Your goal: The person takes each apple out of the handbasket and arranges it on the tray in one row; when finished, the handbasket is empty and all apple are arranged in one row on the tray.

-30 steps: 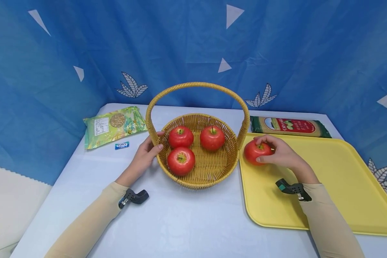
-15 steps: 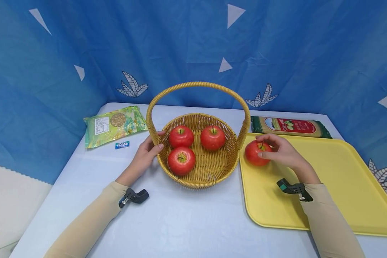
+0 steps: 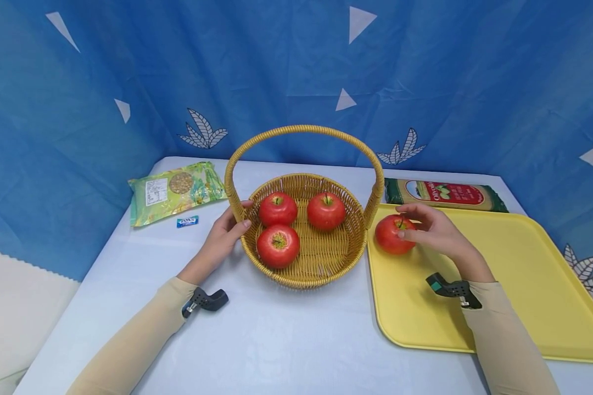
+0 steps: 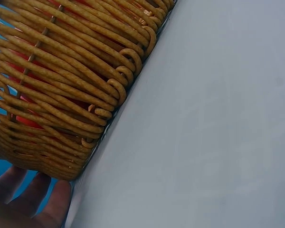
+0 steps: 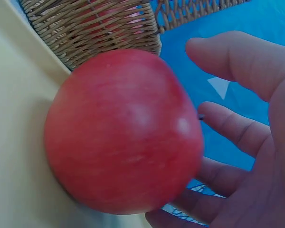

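My left hand (image 3: pixel 223 233) grips the left side of a wicker basket (image 3: pixel 302 284), its thumb over the rim near the foot of the handle. In the left wrist view its fingers (image 4: pixel 57 202) rest against the outer weave. Three red apples, among them a front one (image 3: pixel 278 247), sit inside the basket. Another red apple (image 3: pixel 391 236) lies on the yellow tray (image 3: pixel 474 323) at its left edge. My right hand (image 3: pixel 437 236) is spread beside that apple. In the right wrist view, the thumb (image 5: pixel 218 52) stands apart from the apple's skin, with the other fingers behind the fruit.
A green food packet (image 3: pixel 175 193) and a small blue wrapper (image 3: pixel 187 221) lie left of the basket. Behind the tray is a long green-and-red package (image 3: pixel 445 195). A blue curtain (image 3: pixel 286 71) hangs behind the white table (image 3: pixel 272 340).
My right hand has loosened and drawn slightly right of the apple on the tray, its thumb coming away. The left hand and basket have stayed put.
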Demonstrator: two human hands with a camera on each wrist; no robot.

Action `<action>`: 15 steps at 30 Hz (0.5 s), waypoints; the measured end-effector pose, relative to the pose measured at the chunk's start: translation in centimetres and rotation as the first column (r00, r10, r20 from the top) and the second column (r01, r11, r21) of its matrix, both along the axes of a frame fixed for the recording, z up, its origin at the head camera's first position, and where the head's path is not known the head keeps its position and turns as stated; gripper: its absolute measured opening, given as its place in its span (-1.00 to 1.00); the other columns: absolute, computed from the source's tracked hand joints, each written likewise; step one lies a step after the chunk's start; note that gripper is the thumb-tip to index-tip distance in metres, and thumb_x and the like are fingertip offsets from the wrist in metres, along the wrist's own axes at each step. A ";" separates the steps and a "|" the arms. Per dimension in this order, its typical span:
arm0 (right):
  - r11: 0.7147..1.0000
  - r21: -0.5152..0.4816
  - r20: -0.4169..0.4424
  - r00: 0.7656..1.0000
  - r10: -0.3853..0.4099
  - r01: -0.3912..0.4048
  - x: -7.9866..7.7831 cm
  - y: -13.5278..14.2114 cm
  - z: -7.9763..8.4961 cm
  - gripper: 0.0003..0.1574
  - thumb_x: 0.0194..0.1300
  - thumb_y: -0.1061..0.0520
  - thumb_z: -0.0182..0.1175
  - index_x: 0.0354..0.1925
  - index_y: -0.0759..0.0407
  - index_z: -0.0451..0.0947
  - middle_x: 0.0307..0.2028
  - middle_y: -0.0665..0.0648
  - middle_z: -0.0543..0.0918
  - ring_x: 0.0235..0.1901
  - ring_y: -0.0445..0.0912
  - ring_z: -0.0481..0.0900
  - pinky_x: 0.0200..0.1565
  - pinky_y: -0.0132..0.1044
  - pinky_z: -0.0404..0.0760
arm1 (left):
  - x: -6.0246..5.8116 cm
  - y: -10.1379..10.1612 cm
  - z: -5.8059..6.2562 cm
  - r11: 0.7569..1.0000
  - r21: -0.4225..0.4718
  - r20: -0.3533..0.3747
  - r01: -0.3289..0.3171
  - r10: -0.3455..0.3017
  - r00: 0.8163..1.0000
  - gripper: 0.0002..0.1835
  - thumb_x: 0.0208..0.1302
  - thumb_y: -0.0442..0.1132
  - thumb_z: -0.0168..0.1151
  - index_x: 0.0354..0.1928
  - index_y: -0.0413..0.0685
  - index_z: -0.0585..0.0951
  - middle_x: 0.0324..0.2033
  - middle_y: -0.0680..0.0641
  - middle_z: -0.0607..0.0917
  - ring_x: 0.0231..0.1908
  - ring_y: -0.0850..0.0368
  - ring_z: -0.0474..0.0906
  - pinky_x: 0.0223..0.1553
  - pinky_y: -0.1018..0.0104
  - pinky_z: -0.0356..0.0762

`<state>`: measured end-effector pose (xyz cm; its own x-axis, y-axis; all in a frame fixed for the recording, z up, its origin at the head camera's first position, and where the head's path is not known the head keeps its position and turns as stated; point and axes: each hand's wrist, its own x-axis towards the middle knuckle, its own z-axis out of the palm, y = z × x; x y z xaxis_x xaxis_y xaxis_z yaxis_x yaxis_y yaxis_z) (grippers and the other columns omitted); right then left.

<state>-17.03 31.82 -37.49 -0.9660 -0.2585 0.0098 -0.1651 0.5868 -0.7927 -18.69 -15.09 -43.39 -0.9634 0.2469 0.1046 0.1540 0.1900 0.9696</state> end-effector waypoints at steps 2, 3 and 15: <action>1.000 0.015 -0.043 0.999 -0.004 0.005 0.2 0.1 0.4 -0.30 0.26 0.20 0.37 0.32 0.34 0.41 0.24 0.29 0.53 0.27 0.17 0.46 0.02 -0.68 0.51 | 0.0 0.0 0.0 1.000 0.000 0.003 -0.001 0.001 1.000 -0.47 0.54 -0.23 0.04 0.49 -0.01 0.31 0.49 -0.19 0.36 0.46 -0.17 0.33 0.44 -0.18 0.34; 1.000 0.026 -0.068 0.998 -0.009 0.011 0.4 0.1 0.7 -0.30 0.25 0.20 0.38 0.30 0.32 0.43 0.22 0.19 0.56 0.25 0.09 0.49 0.03 -0.70 0.48 | 0.0 0.0 -0.1 1.000 0.001 0.003 0.000 0.000 1.000 -0.47 0.54 -0.23 0.04 0.49 -0.01 0.31 0.49 -0.19 0.36 0.46 -0.17 0.33 0.43 -0.18 0.34; 0.995 -0.070 -0.330 0.943 0.045 -0.072 3.6 -1.1 5.1 -0.40 0.12 0.51 0.33 0.17 0.40 0.50 0.13 -0.28 0.61 0.13 -0.39 0.55 0.10 -0.68 0.51 | 0.0 0.0 0.1 1.000 0.001 0.001 -0.005 0.005 1.000 -0.48 0.55 -0.24 0.04 0.49 -0.03 0.31 0.49 -0.19 0.36 0.45 -0.17 0.34 0.42 -0.18 0.35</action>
